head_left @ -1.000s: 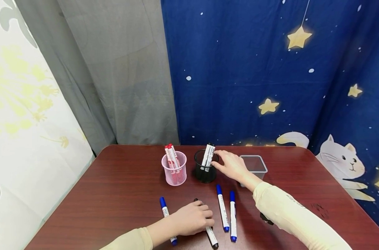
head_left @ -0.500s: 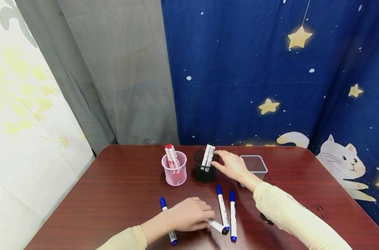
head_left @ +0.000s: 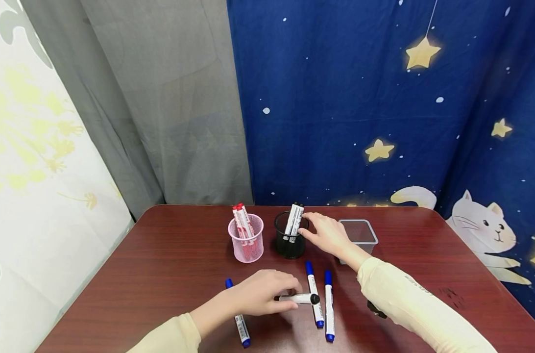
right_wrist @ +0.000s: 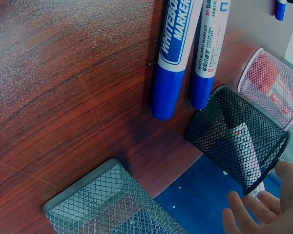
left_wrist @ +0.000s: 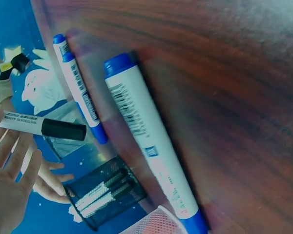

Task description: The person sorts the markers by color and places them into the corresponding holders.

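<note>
My left hand [head_left: 267, 292] pinches a white whiteboard marker with black ends [head_left: 300, 298], held level above the table; the left wrist view shows its black cap end [left_wrist: 63, 129] sticking out past the fingers. At the black mesh pen cup [head_left: 289, 250], my right hand [head_left: 328, 235] holds the right side of the rim between thumb and fingers. White markers with black ends [head_left: 294, 219] lean inside that cup. Beneath my left forearm lies a blue-capped marker [head_left: 242, 331]. Two more blue-capped markers [head_left: 314, 299] lie side by side to its right.
A pink mesh cup [head_left: 250, 252] with red-capped markers [head_left: 243, 220] stands left of the black cup. Behind my right wrist is a grey rectangular mesh container [head_left: 365, 231]. The brown table [head_left: 161, 274] ends at grey and blue curtains [head_left: 320, 122].
My left hand has lifted the black-ended marker off the table and turned it from slanting to level, shifting slightly away from me. My right hand stays at the black cup.
</note>
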A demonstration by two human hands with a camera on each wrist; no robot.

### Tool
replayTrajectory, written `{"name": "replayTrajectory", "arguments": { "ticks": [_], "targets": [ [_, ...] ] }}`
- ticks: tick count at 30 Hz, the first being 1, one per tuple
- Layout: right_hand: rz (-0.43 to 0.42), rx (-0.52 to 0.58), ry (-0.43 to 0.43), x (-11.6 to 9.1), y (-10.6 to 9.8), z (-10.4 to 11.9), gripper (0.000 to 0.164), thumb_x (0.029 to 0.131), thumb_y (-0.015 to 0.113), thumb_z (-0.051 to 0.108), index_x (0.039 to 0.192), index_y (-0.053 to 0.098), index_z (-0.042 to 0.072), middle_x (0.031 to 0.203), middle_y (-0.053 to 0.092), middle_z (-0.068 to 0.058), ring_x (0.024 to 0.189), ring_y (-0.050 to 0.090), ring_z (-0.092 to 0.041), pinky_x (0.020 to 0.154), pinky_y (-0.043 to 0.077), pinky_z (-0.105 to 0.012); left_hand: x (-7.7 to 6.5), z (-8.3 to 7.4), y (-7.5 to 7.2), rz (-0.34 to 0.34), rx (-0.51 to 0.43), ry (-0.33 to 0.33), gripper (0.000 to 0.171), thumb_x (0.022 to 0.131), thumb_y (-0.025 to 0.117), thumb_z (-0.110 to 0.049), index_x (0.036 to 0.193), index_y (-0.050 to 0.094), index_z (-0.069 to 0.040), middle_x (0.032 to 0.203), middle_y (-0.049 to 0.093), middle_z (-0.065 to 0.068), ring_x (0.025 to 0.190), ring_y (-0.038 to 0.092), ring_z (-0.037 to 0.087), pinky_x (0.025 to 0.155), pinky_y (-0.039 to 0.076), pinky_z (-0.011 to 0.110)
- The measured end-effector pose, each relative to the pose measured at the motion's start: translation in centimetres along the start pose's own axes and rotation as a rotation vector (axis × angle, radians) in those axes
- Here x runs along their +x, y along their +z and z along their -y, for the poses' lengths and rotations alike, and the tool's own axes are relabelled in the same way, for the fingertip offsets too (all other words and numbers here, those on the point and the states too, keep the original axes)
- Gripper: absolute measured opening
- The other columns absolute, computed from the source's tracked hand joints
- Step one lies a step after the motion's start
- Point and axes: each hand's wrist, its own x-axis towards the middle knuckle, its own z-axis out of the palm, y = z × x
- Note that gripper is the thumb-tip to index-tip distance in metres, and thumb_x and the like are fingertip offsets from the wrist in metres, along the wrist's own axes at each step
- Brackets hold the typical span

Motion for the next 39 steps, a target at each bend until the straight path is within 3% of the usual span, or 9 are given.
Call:
{"name": "replayTrajectory", "arguments": {
  "ticks": [18, 23, 31, 39],
  "targets": [
    [-0.001, -0.002, 0.007, 0.0, 0.0, 0.0, 0.044, 0.08, 0.062, 0.04, 0.115, 0.058, 0.013, 0.109, 0.059, -0.004, 0.078, 0.06, -0.023, 0.056, 0.046, -0.04, 1.0, 0.8, -2.2, -0.188, -0.454, -0.168, 0.016, 0.085, 0.06, -0.021, 0.098, 0.058, -0.014, 0.088, 0.06, -0.01, 0.083, 0.054, 0.002, 0.075, 0.043, 0.022],
    [-0.003, -0.002, 0.007, 0.0, -0.1, 0.0, 0.044, 0.08, 0.061, 0.04, 0.114, 0.058, 0.013, 0.109, 0.059, -0.004, 0.08, 0.06, -0.023, 0.057, 0.046, -0.041, 1.2, 0.6, -3.1, -0.237, -0.586, -0.257, 0.016, 0.083, 0.062, -0.012, 0.098, 0.058, -0.01, 0.086, 0.061, -0.005, 0.08, 0.057, 0.007, 0.073, 0.045, 0.026],
    [0.016, -0.005, 0.004, 0.0, -0.2, -0.1, 0.045, 0.081, 0.059, 0.043, 0.116, 0.057, 0.014, 0.11, 0.058, -0.004, 0.08, 0.06, -0.022, 0.057, 0.046, -0.039, 2.0, -0.8, -5.9, -0.318, -0.662, -0.32, 0.015, 0.081, 0.059, 0.003, 0.096, 0.056, 0.003, 0.084, 0.062, 0.012, 0.078, 0.059, 0.018, 0.07, 0.047, 0.03],
    [0.007, 0.002, -0.003, -0.1, -0.3, 0.0, 0.045, 0.081, 0.06, 0.041, 0.116, 0.057, 0.013, 0.11, 0.058, -0.005, 0.083, 0.06, -0.025, 0.058, 0.046, -0.042, 2.4, -0.2, -6.6, -0.372, -0.65, -0.439, 0.017, 0.082, 0.059, 0.001, 0.098, 0.056, 0.006, 0.089, 0.06, 0.012, 0.081, 0.059, 0.023, 0.074, 0.046, 0.034]
  ]
}}
